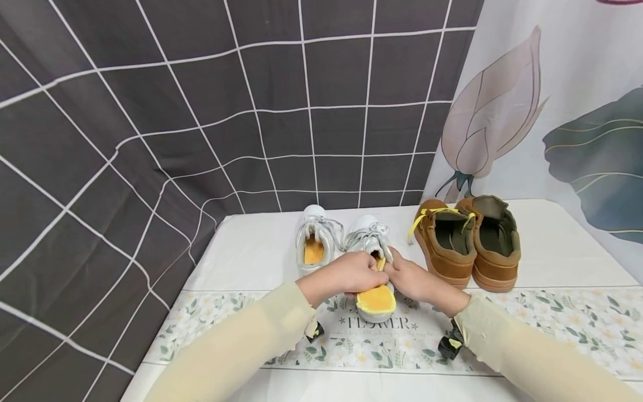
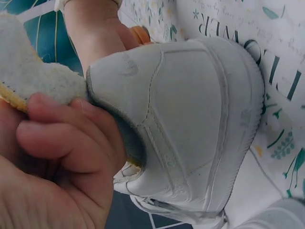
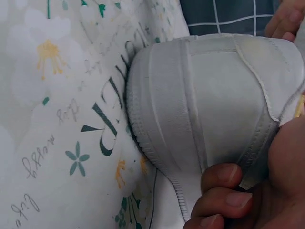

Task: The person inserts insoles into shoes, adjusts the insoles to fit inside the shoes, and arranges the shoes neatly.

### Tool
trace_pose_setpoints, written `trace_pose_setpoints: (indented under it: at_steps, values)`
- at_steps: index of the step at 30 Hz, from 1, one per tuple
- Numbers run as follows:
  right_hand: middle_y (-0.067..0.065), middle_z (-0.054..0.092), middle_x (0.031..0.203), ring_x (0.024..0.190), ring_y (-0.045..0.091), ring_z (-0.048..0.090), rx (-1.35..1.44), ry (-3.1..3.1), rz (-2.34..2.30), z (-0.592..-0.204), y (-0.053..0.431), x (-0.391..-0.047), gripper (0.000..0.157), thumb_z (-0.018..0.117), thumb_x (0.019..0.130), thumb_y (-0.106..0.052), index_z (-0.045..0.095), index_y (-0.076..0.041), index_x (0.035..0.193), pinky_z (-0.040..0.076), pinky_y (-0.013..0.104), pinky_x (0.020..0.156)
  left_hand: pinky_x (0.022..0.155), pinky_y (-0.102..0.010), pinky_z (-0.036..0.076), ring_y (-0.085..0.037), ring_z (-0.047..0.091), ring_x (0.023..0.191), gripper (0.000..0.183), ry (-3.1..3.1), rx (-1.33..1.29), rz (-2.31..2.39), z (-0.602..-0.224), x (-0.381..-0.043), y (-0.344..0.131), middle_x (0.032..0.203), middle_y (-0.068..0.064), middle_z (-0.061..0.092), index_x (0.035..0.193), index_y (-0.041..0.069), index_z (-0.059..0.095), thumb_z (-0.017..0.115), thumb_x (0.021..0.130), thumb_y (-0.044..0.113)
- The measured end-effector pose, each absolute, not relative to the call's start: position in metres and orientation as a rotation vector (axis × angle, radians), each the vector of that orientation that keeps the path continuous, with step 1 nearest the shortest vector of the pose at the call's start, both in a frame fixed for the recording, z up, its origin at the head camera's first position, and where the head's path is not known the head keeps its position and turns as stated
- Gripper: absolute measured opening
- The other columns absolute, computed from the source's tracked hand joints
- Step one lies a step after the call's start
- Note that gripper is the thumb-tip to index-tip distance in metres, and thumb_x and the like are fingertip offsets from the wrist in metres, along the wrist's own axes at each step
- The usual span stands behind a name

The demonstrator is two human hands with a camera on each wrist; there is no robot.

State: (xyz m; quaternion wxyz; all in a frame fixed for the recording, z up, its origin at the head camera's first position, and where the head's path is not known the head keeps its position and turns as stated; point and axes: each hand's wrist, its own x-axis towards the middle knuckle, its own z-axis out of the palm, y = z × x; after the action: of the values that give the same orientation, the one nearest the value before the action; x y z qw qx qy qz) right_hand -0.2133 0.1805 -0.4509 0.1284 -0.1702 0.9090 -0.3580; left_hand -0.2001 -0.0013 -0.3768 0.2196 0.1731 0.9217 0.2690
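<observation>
My left hand pinches a fluffy yellow insole at the opening of the right-hand white sneaker. In the left wrist view the insole's pale grey underside faces up, its front part hidden inside the shoe. My right hand holds the same sneaker by its side, fingers curled against the wall near the collar in the right wrist view. The sneaker's laces are tied and its toe points away from me. Beside it on the left stands the other white sneaker, with a yellow insole inside.
A pair of brown shoes stands to the right, the left one with yellow laces, the other close against it. A white floral cloth covers the table. A dark grid curtain hangs behind, with a leaf-print curtain at right.
</observation>
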Motion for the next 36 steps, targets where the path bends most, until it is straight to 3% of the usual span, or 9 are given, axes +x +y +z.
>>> trace_pose_setpoints:
  at_steps: [7,9,11,16,18,27,32,36]
  values:
    - [0.029,0.042,0.150,0.135,0.039,0.047,-0.487,2.625,-1.030,-0.450,0.182,-0.211,0.067,0.031,0.108,-0.033,0.004,-0.002,0.160,0.039,0.057,0.109,0.042,-0.022,0.032,-0.007,0.037,0.040,0.047,2.609,0.550,0.674,-0.375,-0.203,0.001,0.043,0.010,0.033,0.051,0.021,0.039,0.062,0.091,0.030]
    - [0.029,0.046,0.148,0.133,0.038,0.049,-0.473,2.640,-1.041,-0.450,0.181,-0.211,0.067,0.034,0.107,-0.033,0.006,-0.003,0.160,0.041,0.056,0.108,0.041,-0.022,0.031,-0.007,0.034,0.039,0.049,2.610,0.547,0.666,-0.375,-0.204,0.002,0.043,0.010,0.031,0.050,0.021,0.038,0.062,0.091,0.031]
    - [0.029,0.058,0.134,0.124,0.035,0.057,-0.447,2.665,-1.037,-0.450,0.180,-0.210,0.068,0.036,0.107,-0.033,0.006,-0.003,0.160,0.045,0.053,0.102,0.041,-0.022,0.029,-0.007,0.031,0.039,0.052,2.608,0.539,0.661,-0.375,-0.206,0.002,0.043,0.010,0.030,0.049,0.021,0.038,0.063,0.093,0.032]
    - [0.030,0.061,0.130,0.115,0.031,0.062,-0.411,2.742,-1.028,-0.453,0.178,-0.207,0.071,0.038,0.106,-0.036,0.007,-0.001,0.160,0.047,0.053,0.099,0.042,-0.022,0.029,-0.007,0.030,0.039,0.055,2.619,0.549,0.644,-0.379,-0.210,0.004,0.042,0.010,0.030,0.048,0.021,0.038,0.063,0.094,0.036]
    - [0.030,0.052,0.141,0.121,0.032,0.059,-0.413,2.754,-1.034,-0.454,0.179,-0.207,0.071,0.037,0.107,-0.039,0.008,-0.001,0.160,0.045,0.055,0.103,0.043,-0.022,0.030,-0.007,0.032,0.040,0.055,2.629,0.543,0.644,-0.382,-0.211,0.005,0.043,0.010,0.031,0.048,0.021,0.039,0.063,0.094,0.038]
    - [0.029,0.052,0.142,0.128,0.035,0.055,-0.415,2.733,-1.068,-0.459,0.177,-0.205,0.074,0.031,0.108,-0.047,0.006,-0.001,0.160,0.043,0.056,0.104,0.044,-0.023,0.032,-0.008,0.034,0.042,0.051,2.708,0.538,0.613,-0.390,-0.215,0.007,0.044,0.010,0.030,0.051,0.021,0.039,0.064,0.092,0.039]
    - [0.030,0.052,0.142,0.130,0.036,0.053,-0.393,2.726,-1.067,-0.458,0.177,-0.203,0.074,0.030,0.108,-0.046,0.006,0.001,0.159,0.041,0.057,0.106,0.047,-0.025,0.038,-0.010,0.045,0.049,0.041,2.740,0.550,0.605,-0.391,-0.212,0.006,0.053,0.008,0.044,0.060,0.021,0.048,0.061,0.091,0.043]
    - [0.027,0.063,0.127,0.115,0.029,0.060,-0.409,2.734,-1.070,-0.458,0.178,-0.203,0.071,0.031,0.108,-0.040,0.006,0.003,0.158,0.044,0.054,0.102,0.052,-0.027,0.045,-0.012,0.055,0.057,0.034,2.732,0.575,0.563,-0.387,-0.205,0.006,0.065,0.006,0.057,0.071,0.021,0.057,0.059,0.088,0.051]
